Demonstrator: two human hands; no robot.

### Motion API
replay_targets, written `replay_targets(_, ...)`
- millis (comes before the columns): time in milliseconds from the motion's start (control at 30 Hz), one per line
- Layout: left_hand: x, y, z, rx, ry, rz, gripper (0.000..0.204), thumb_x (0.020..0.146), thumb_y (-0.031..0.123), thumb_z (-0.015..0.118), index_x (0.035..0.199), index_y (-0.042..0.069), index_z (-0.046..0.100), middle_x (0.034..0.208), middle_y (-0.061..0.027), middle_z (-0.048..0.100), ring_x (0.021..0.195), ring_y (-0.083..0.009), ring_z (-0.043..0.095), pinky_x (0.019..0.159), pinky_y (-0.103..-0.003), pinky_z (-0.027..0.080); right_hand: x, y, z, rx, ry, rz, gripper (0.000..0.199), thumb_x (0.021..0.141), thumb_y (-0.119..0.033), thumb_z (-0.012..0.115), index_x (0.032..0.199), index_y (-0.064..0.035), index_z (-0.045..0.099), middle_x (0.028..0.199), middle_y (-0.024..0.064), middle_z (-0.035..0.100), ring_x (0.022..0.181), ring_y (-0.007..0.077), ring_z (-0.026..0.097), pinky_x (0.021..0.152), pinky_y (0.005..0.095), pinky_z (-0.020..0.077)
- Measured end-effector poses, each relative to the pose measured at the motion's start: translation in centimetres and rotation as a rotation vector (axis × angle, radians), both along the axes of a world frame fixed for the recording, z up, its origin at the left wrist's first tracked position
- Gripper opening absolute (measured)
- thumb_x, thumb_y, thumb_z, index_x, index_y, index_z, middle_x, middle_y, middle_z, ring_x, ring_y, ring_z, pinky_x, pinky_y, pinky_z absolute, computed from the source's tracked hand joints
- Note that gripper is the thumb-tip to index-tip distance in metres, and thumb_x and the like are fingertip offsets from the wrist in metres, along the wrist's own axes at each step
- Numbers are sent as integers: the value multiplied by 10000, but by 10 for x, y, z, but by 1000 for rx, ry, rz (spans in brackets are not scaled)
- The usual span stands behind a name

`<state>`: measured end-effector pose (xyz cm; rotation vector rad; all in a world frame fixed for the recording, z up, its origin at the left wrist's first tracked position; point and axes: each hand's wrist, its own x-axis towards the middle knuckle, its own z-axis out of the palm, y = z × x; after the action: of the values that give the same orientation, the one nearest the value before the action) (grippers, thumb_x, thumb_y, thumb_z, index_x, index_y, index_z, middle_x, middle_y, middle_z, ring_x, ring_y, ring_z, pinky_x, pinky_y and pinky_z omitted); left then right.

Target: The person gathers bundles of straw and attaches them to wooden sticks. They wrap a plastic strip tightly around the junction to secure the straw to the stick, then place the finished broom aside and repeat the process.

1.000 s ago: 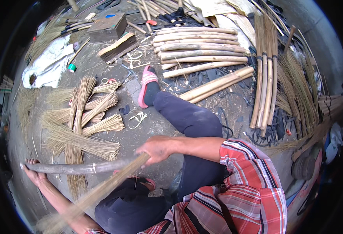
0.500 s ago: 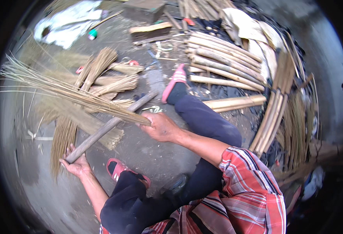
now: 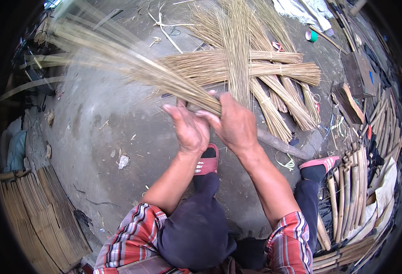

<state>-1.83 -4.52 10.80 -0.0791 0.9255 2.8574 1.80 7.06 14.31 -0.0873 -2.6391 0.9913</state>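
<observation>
My right hand (image 3: 238, 123) is closed round the narrow end of a bundle of thin straw-coloured stalks (image 3: 164, 77). The loose ends fan out toward the upper left, blurred by motion. Close beside it, my left hand (image 3: 189, 130) is turned palm up, its fingers partly curled by the end of a grey wooden stick (image 3: 283, 145). That stick passes behind my right hand and slants down to the right. Its grip is partly hidden by the bundle.
Tied stalk bundles (image 3: 283, 68) lie crossed on the floor ahead. Cut poles (image 3: 349, 196) are stacked at the right, near wooden blocks (image 3: 360, 73). A stack of brown slats (image 3: 41, 219) sits at lower left. A green roll (image 3: 311, 36) lies at the upper right.
The view has swung left, so the floor bundles and poles appear farther right. My hands, apart before, are now together, with the stalk bundle's gripped end above the stick's near end.
</observation>
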Motion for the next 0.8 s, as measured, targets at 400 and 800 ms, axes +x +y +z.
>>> replay_targets(400,1,-8,-10,-388,301,-64,265,1042,83,648,1293,4,611,1385,-158,638,1249,-219,611,1137,-389,459,-4,11,17,-257,-40,165,241,1001,-73,608,1194,37,704,1062,169,677,1051,320,664,926,409,521)
replay_targets(800,3,-20,2,-297,245,-228,468,996,111,694,1409,-19,518,1500,-225,580,1433,-265,514,1225,-425,380,6,-13,19,1,-244,207,385,829,-95,731,1162,-9,559,1084,240,694,982,444,696,829,538,558)
